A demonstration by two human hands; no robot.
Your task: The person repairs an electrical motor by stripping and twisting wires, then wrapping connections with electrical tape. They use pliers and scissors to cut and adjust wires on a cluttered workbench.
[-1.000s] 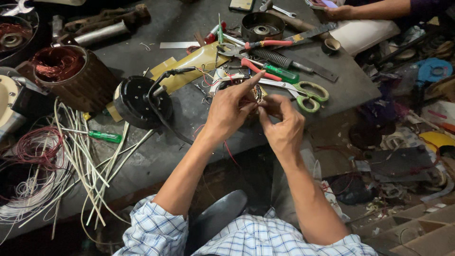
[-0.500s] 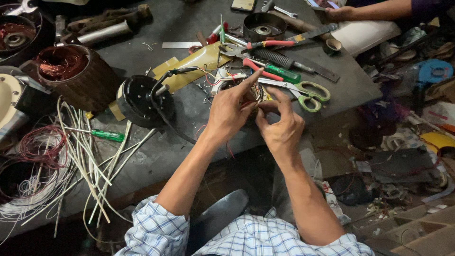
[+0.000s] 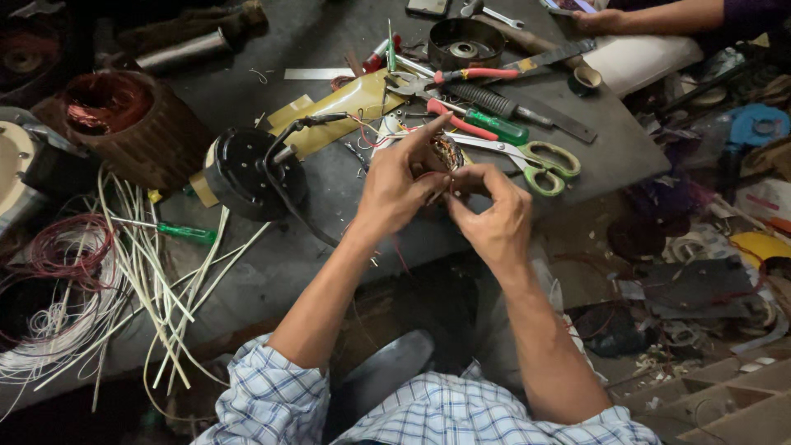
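Note:
My left hand (image 3: 401,185) and my right hand (image 3: 492,216) meet over the near edge of a dark workbench (image 3: 272,264). Between them they hold a small round motor winding (image 3: 446,154) with copper wire and thin coloured leads; most of it is hidden by my fingers. My left index finger sticks out toward the scissors with green handles (image 3: 537,162) just beyond. My right fingers pinch at the winding's near side.
On the bench lie a black round motor part with a cable (image 3: 249,173), a copper-wound stator (image 3: 124,124), white wires (image 3: 140,280), a red wire coil (image 3: 62,251), green screwdrivers (image 3: 486,122), pliers (image 3: 461,76) and yellow sheet (image 3: 338,105). Another person's hand (image 3: 606,18) rests at the far right.
My hands have stayed on the winding, with only small finger shifts; my left index finger now points further out.

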